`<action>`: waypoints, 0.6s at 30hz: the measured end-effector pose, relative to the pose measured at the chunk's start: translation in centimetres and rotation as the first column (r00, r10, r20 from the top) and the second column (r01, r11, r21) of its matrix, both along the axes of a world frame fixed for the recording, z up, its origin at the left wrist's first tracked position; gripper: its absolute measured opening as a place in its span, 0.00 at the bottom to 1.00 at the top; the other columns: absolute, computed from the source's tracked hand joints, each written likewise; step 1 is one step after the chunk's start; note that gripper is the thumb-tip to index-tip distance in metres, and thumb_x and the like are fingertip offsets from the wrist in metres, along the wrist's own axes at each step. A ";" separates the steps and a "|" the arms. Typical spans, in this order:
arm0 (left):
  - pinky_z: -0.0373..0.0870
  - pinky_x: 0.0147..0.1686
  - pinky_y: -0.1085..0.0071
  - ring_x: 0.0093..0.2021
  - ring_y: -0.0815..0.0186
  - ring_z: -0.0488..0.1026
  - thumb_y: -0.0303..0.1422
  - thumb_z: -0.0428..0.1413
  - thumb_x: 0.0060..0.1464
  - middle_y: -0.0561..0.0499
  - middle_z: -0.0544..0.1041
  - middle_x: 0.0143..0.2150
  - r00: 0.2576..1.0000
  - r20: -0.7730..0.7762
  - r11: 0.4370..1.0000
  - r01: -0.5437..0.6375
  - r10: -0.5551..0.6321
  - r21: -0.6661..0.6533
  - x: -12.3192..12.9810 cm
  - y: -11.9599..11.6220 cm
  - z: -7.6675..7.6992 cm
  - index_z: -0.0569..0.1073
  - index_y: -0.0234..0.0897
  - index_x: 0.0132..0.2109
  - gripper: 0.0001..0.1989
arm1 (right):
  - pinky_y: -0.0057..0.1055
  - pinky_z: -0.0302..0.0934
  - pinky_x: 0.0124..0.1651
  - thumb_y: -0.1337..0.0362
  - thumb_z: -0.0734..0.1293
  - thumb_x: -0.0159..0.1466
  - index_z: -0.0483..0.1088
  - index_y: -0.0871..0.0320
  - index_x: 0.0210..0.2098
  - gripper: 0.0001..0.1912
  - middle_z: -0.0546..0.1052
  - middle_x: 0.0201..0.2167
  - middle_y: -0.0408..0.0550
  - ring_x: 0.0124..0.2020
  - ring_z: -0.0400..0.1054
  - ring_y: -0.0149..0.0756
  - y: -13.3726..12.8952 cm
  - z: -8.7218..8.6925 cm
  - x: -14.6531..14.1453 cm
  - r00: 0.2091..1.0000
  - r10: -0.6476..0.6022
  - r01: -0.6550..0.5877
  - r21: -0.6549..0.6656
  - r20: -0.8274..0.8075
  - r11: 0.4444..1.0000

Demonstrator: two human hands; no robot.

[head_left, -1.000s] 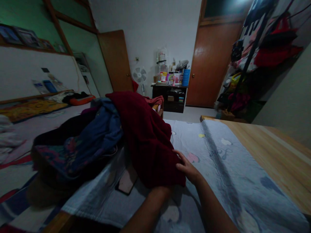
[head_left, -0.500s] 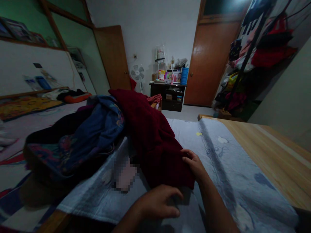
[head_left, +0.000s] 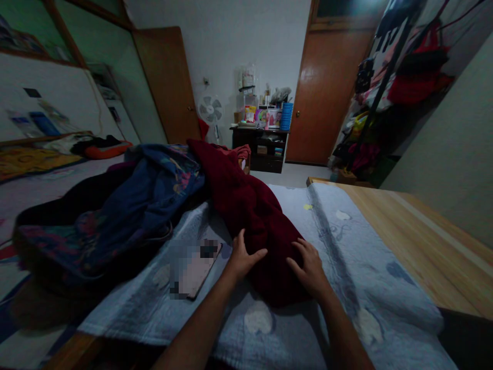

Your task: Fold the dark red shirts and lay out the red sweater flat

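Note:
A dark red cloth garment (head_left: 265,221) lies stretched from the pile of clothes toward me, over a light blue patterned blanket (head_left: 292,329). My left hand (head_left: 243,257) rests at the garment's left edge, thumb and fingers spread apart. On its right edge lies my right hand (head_left: 308,264), with the fingers parted over the fabric. Left of my left hand is a flat pinkish phone-like object (head_left: 196,272), partly blurred out. Blue floral clothing (head_left: 146,190) is heaped beside the garment's far end.
A wooden surface (head_left: 419,221) runs along the right side. At the back stand a dark cabinet (head_left: 265,159) loaded with items and a white fan (head_left: 211,110). Bags and clothes (head_left: 416,77) hang at the right wall. A bed with bedding (head_left: 50,180) is at the left.
My left hand has moved forward and up onto the garment's left edge. The garment's near part is bunched narrower. My right hand stays at its right edge, and the view has shifted slightly.

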State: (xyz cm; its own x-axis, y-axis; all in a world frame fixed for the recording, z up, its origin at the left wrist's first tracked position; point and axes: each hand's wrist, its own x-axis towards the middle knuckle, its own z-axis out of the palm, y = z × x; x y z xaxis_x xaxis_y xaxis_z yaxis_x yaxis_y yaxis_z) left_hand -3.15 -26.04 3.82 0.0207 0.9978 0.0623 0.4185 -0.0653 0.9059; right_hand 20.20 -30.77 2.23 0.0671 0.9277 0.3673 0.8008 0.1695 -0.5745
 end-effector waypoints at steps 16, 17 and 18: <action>0.67 0.47 0.70 0.45 0.63 0.75 0.19 0.50 0.44 0.53 0.79 0.44 0.957 -0.251 0.974 0.180 -0.141 0.138 1.4 -2.4 3.1 0.72 0.45 0.49 0.26 | 0.53 0.41 0.66 0.65 0.70 0.46 0.44 0.52 0.69 0.55 0.46 0.70 0.54 0.69 0.41 0.51 -1.8 -0.7 -0.2 0.960 0.173 -0.087 -0.353 0.220 0.932; 0.68 0.46 0.70 0.43 0.64 0.75 0.19 0.50 0.44 0.53 0.79 0.42 0.968 -0.169 0.966 0.213 -0.188 0.148 1.8 -3.0 3.8 0.72 0.44 0.49 0.25 | 0.52 0.43 0.66 0.67 0.69 0.47 0.46 0.53 0.69 0.52 0.49 0.70 0.54 0.69 0.43 0.50 -1.7 -1.1 0.0 0.966 0.167 -0.099 -0.314 0.199 0.944; 0.68 0.45 0.71 0.42 0.64 0.75 0.20 0.51 0.45 0.53 0.79 0.41 0.969 -0.079 0.957 0.243 -0.233 0.158 2.1 -3.6 4.6 0.72 0.43 0.49 0.24 | 0.50 0.44 0.66 0.67 0.68 0.47 0.48 0.54 0.68 0.51 0.51 0.69 0.54 0.68 0.46 0.48 -1.6 -1.4 0.3 0.971 0.169 -0.118 -0.275 0.171 0.954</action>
